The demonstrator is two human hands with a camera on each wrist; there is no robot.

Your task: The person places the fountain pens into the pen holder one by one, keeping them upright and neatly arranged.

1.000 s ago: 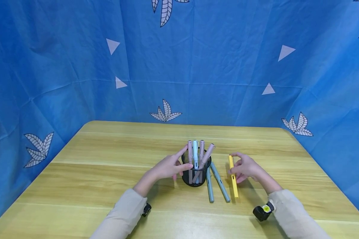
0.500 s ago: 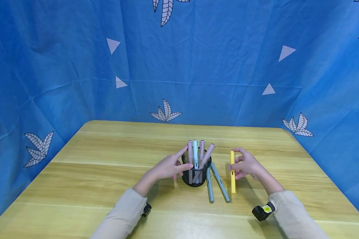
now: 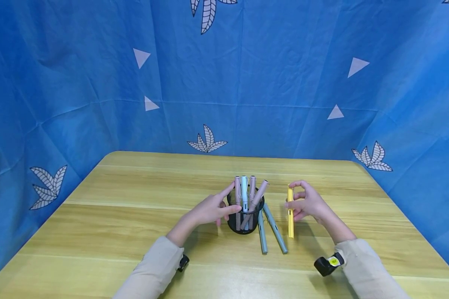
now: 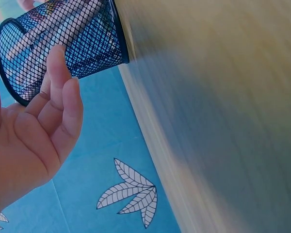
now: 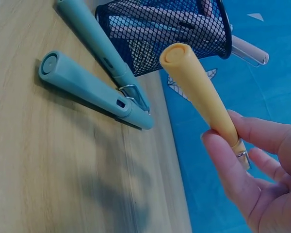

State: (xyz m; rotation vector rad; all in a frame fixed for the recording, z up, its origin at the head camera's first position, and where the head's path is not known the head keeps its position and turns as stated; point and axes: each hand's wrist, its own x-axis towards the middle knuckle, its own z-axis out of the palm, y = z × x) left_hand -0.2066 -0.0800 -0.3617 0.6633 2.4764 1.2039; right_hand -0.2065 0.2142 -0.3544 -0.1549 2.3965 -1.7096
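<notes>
the right hand [image 3: 307, 204] pinches the yellow pen [image 3: 290, 218] above the tabletop [image 3: 127, 236], right of the mesh cup [image 4: 99, 43], which the left hand [image 3: 210, 207] grasps at the rim with spread thumb and forefinger. a snug pinch, a still cup and a path clear of the two teal pens [image 3: 276, 229] lying between should serve best.

Yellow pen [image 3: 290, 226] is being held up in the air, slanting, with the right hand [image 3: 307, 204] pinching it near its metal clip. Black mesh pen cup [image 4: 94, 46] is standing upright, left hand [image 3: 211, 208] gripping its side; three mauve pens [image 3: 260, 193] and one light blue pen [image 3: 245, 192] are standing inside. Two teal pens [image 3: 276, 230] are lying flat just beside it.
</notes>
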